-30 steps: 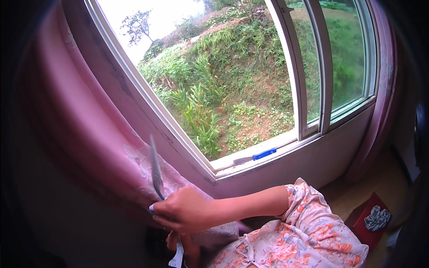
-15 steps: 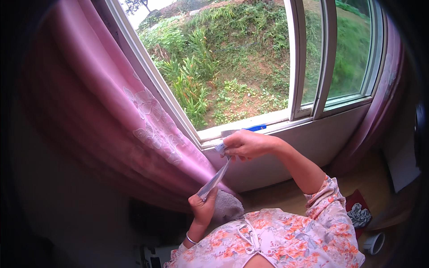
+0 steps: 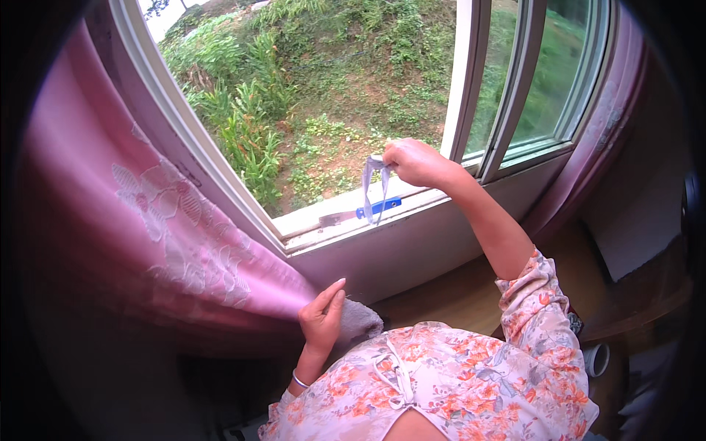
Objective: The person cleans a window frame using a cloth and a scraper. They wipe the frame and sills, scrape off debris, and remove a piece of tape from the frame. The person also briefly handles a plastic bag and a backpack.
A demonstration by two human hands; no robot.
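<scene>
Pinched in my right hand, a thin, pale, see-through strip hangs in a loop over the window sill. Behind the lower end of that strip lies a scraper with a blue handle and a flat blade, resting on the sill. My left hand is lower, in front of the pink curtain. Its thumb and index finger point up close together, and the other fingers are curled. Whatever those fingers may hold is hidden. Right beside this hand is a grey cloth; whether the hand grips it is unclear.
The pink curtain with pale embroidered flowers hangs on the left. The window stands open onto a green slope, its sliding panes at the right. A white round container is on the lower right.
My left hand has let go of the strip. My right hand has lifted it up and away, over the sill. The scraper, partly covered before, now shows fully.
</scene>
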